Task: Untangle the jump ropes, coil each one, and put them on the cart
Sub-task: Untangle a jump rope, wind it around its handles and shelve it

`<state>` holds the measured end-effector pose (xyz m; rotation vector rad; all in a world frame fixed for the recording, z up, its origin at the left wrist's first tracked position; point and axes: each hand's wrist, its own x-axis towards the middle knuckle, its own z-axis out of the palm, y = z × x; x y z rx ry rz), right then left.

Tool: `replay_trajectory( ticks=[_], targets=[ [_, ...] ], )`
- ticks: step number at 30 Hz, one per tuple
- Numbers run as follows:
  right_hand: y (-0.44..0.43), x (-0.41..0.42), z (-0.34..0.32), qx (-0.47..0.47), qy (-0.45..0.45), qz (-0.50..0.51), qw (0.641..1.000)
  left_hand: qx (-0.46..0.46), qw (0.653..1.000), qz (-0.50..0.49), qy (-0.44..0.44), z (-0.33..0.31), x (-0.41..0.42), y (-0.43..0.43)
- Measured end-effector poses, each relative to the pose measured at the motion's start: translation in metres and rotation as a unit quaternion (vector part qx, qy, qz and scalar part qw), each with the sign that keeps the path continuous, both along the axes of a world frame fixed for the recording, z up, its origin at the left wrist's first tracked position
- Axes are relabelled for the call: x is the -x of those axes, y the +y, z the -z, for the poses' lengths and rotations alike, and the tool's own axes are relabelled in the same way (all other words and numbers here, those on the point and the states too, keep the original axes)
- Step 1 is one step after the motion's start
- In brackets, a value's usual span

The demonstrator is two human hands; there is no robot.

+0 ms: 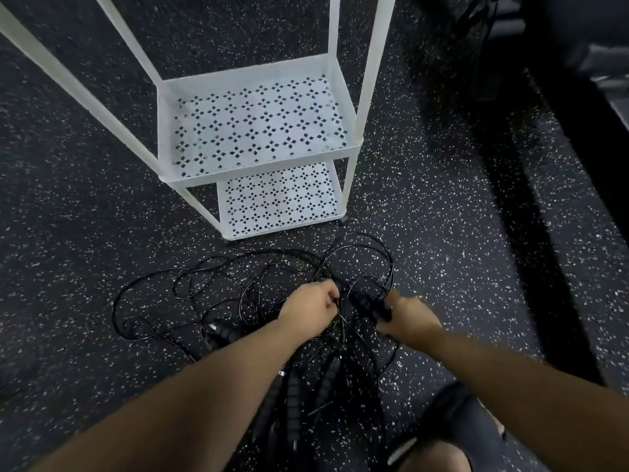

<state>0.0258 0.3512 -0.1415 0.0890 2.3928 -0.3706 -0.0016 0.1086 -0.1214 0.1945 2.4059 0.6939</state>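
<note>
A tangle of thin black jump ropes (218,284) sprawls on the speckled floor just in front of the white cart (258,165). Several ribbed black handles (294,396) lie between my forearms, and another handle (221,332) pokes out left of my left arm. My left hand (308,310) pinches black cord at the middle of the tangle. My right hand (406,320) grips a black handle (369,308) with cord looping up behind it. The two hands are a short way apart over the knot.
The cart has two perforated white shelves, a middle one (262,131) and a bottom one (279,199), with slim uprights. A dark bench or machine (561,80) runs along the right. My knee in torn dark shorts (452,424) is at bottom right.
</note>
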Motion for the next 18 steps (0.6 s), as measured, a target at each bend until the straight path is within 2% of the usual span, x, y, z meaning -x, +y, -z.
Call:
replay_trajectory(
  ticks=[5,8,11,14,18],
  targets=[
    [0.001,-0.011,0.033,-0.027,-0.007,0.012,1.000,-0.002,0.999,-0.033,-0.018,0.024,0.004,0.003],
    [-0.002,-0.010,0.030,0.000,0.000,0.032,0.999,-0.006,1.000,-0.009,-0.003,0.026,0.006,0.010],
    [-0.005,-0.001,0.005,0.048,-0.005,0.078,0.996,-0.019,0.996,0.066,0.049,0.017,0.011,0.023],
    [-0.006,0.008,-0.033,0.054,-0.040,0.051,0.996,-0.028,0.990,0.123,0.068,0.005,0.016,0.036],
    [-0.005,0.021,-0.108,0.097,-0.030,0.045,0.994,-0.065,0.990,0.109,0.060,0.003,0.013,0.043]
  ],
)
